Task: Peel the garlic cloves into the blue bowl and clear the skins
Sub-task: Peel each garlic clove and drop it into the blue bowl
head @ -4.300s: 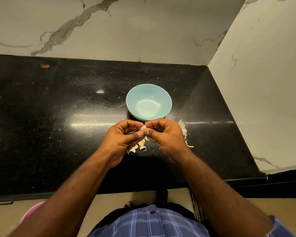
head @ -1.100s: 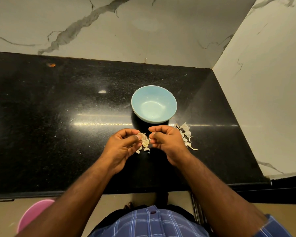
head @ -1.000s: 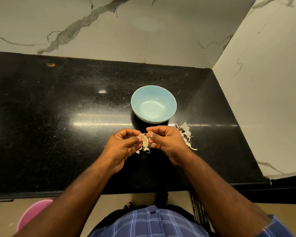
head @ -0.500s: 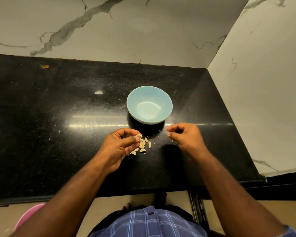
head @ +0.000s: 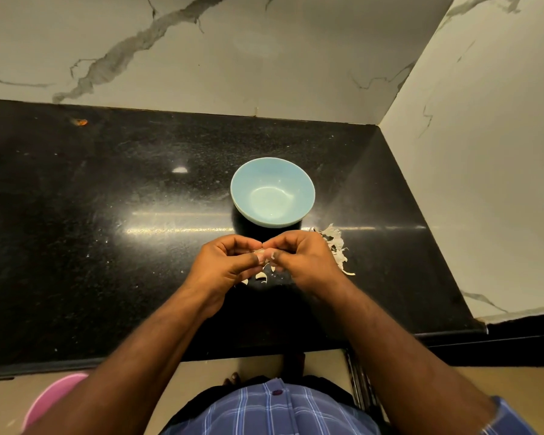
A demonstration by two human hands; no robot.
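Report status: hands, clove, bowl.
Left hand and right hand both pinch one clove near the bowl. Bowl empty. Skins lie right of the hands; nothing blocks.

Both forearms reach forward; left hand (head: pixel 225 265) and right hand (head: pixel 302 262) meet fingertip to fingertip, fingers curled, pinching a clove (head: pixel 262 253) between them.

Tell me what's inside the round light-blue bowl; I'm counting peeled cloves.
The round light-blue bowl looks empty: only its glossy bare bottom shows, no cloves. Nothing covers its inside. One garlic clove is pinched between the left hand and right hand in front of it.
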